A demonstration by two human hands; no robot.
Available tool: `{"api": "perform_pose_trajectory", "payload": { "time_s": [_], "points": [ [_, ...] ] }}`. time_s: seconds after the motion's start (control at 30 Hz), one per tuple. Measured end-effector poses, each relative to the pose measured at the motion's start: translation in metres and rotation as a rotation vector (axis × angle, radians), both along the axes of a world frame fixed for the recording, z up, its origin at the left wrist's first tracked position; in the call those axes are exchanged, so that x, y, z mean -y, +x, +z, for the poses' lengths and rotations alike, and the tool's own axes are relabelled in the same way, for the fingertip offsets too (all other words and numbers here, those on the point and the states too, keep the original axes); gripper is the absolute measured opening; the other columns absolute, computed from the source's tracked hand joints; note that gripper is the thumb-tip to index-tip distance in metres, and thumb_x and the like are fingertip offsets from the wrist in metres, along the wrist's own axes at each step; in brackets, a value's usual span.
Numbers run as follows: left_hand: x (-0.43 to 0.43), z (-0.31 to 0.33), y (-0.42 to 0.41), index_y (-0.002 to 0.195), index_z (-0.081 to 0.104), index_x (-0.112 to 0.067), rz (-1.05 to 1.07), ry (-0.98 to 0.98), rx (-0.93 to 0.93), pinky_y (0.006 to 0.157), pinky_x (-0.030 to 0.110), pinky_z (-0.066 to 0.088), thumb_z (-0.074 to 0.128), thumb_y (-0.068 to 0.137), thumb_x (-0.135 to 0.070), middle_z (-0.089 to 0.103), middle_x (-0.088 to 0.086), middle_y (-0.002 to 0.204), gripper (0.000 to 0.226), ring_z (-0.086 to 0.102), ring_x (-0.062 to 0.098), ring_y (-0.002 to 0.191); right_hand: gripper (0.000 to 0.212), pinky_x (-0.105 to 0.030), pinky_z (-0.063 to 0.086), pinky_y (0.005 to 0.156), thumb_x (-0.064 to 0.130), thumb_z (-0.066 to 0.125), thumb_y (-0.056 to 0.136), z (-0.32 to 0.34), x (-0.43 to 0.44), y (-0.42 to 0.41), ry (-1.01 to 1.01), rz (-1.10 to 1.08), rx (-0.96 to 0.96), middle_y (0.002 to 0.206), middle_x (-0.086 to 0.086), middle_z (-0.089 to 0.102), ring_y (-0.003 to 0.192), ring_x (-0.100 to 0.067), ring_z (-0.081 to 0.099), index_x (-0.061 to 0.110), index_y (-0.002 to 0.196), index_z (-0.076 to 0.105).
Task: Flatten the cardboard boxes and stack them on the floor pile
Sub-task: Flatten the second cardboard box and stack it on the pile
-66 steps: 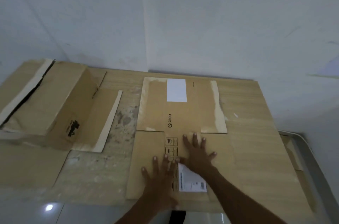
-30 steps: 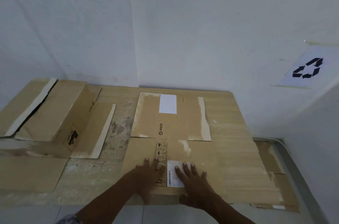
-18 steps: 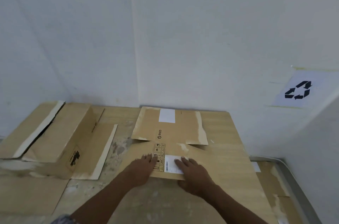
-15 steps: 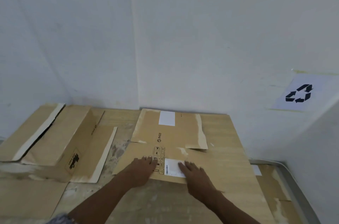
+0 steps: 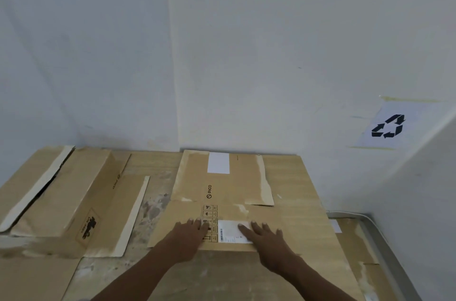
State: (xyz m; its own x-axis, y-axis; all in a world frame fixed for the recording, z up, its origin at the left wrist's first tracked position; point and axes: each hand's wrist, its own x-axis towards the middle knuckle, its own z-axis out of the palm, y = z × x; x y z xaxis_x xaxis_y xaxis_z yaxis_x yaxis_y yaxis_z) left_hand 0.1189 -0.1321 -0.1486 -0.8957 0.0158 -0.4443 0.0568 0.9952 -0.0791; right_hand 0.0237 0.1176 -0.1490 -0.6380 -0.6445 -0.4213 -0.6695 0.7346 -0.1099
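what changed: both hands have slid back from the middle of the flat box (image 5: pixel 223 192) to its near edge and spread apart, one either side of the white label (image 5: pixel 233 231); the view has pulled back too, but the box hasn't budged
what it means: looks to me like this one's pressed down and already on the floor pile (image 5: pixel 296 177), so pretty much done
left hand (image 5: pixel 188 234): grip wide, fingers straight, palm flat on the cardboard, holding nothing
right hand (image 5: pixel 266 239): same deal, flat, fingertips on the label's corner
where the box is: flat on the big sheet, far end up by the wall
still to do: the half-collapsed box (image 5: pixel 61 192) on the left, probably next
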Motion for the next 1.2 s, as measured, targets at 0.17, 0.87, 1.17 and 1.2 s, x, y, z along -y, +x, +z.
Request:
{"api": "perform_pose_trajectory", "payload": {
  "time_s": [0.17,0.87,1.17,1.2],
  "points": [
    [-0.012,0.002,0.004,0.155,0.0,-0.014,0.051,0.015,0.049,0.108,0.065,0.029,0.051,0.096,-0.017,0.005,0.014,0.162,0.078,0.013,0.034,0.148,0.086,-0.067,0.004,0.113,-0.001,0.045,0.096,0.009,-0.004,-0.002,0.011,0.01,-0.041,0.164,-0.008,-0.002,0.149,-0.039,0.0,0.04,0.153,-0.005],
    [-0.294,0.015,-0.044,0.155,0.003,-0.014,0.045,0.034,-0.013,0.107,0.067,0.027,0.039,0.098,-0.017,0.01,0.011,0.162,0.067,0.016,0.03,0.147,0.086,-0.067,0.004,0.113,-0.005,0.043,0.095,0.022,-0.284,-0.057,-0.007,-0.016,-0.056,0.164,-0.006,0.003,0.149,-0.037,0.003,0.045,0.151,0.0],
    [-0.432,0.015,-0.075,0.154,0.005,-0.006,-0.008,-0.013,-0.122,0.105,0.069,0.029,0.042,0.098,-0.014,0.015,0.018,0.158,0.068,0.017,0.033,0.146,0.085,-0.068,0.007,0.113,0.001,0.046,0.095,0.031,-0.419,-0.088,0.006,-0.036,-0.151,0.164,-0.007,0.003,0.149,-0.039,0.005,0.042,0.152,-0.003],
    [-0.444,0.014,-0.083,0.154,0.005,-0.006,-0.021,-0.02,-0.135,0.104,0.069,0.029,0.043,0.097,-0.013,0.016,0.018,0.158,0.068,0.017,0.033,0.145,0.083,-0.068,0.007,0.114,0.003,0.045,0.096,0.035,-0.431,-0.092,0.017,-0.042,-0.162,0.164,-0.008,0.002,0.149,-0.039,0.004,0.04,0.153,-0.002]
  ]
}}
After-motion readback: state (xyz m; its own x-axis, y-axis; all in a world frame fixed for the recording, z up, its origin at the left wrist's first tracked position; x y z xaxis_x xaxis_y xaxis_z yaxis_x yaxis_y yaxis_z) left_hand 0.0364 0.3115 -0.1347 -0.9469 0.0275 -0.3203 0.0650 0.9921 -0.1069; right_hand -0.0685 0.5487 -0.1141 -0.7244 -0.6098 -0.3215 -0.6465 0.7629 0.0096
